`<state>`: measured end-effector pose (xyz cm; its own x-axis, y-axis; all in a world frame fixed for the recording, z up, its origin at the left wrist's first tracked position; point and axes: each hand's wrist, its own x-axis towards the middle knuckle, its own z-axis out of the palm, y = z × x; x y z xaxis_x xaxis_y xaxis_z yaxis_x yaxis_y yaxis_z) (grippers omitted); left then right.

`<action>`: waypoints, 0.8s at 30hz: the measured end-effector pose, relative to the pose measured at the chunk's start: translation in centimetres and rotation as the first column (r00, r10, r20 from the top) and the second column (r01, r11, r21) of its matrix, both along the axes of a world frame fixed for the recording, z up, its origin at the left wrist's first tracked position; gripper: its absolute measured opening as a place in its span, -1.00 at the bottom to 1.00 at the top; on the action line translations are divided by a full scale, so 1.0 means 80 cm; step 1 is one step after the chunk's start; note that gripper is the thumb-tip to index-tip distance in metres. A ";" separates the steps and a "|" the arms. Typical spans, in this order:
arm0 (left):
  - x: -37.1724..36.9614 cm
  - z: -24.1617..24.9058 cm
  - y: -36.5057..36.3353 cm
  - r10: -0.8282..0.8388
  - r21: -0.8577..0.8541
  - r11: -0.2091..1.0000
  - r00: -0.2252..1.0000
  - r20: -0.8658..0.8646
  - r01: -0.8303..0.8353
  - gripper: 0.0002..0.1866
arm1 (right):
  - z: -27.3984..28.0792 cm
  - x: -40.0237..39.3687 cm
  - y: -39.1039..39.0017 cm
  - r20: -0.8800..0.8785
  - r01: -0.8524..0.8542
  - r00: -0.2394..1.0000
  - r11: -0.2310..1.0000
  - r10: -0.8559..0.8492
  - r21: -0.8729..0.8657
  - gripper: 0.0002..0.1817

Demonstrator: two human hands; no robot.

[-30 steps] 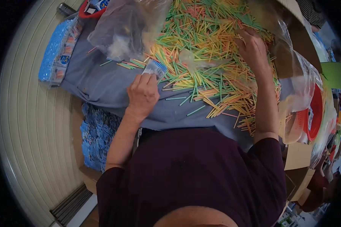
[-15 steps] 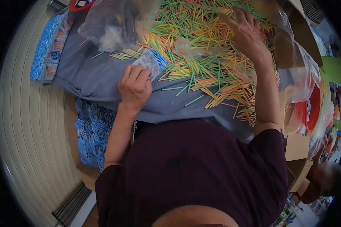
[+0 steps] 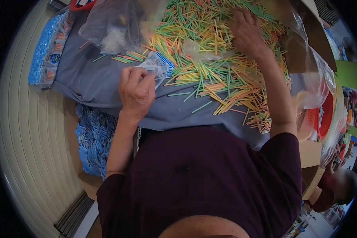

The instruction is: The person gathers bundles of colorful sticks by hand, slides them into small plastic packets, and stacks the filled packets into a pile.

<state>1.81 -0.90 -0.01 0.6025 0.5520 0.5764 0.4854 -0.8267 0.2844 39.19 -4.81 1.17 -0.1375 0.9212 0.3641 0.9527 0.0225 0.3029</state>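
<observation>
My left hand (image 3: 137,92) is closed in a pinch on a small clear plastic packet (image 3: 158,68) with printing and a blue striped edge, held just above the grey cloth. My right hand (image 3: 248,33) reaches into a large pile of thin coloured sticks (image 3: 198,23), green, yellow and orange. Its fingers look stretched forward and slightly apart over the sticks, with the fingertips partly lost among them. I see no stick clearly held there. Loose sticks (image 3: 202,106) lie on the cloth between the two hands.
Grey cloth (image 3: 95,75) covers the work surface. A clear bag (image 3: 111,27) lies at its back left, beside a stack of blue-edged packets (image 3: 47,51). Below left, a carton holds many blue packets (image 3: 93,139). A red basket (image 3: 327,115) stands right; another person (image 3: 333,190) is beyond.
My right hand has shifted left and slightly farther into the pile, its pointing finger no longer standing out. My left hand has moved a little left and down, still pinching the packet.
</observation>
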 end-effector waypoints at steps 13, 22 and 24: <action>-0.010 0.000 0.008 0.007 -0.241 0.970 0.994 0.107 0.019 -0.86 | -0.031 0.022 -0.005 -0.558 0.213 0.813 0.977 -0.168 0.017 -0.63; -0.023 0.006 0.006 -0.002 -0.341 0.940 1.000 0.014 0.007 -0.89 | 0.027 -0.005 -0.007 -0.942 0.101 0.334 0.992 0.042 0.080 -0.56; -0.025 0.004 0.014 -0.045 -0.354 0.934 0.999 0.009 0.046 -0.89 | 0.035 -0.018 -0.006 -0.963 0.042 0.253 0.993 0.092 0.106 -0.55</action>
<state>-0.20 0.20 0.30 0.6314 0.6924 0.3490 0.4493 -0.6936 0.5631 37.76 -5.26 4.00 0.3558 0.8780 0.3203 0.5351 0.0896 -0.8400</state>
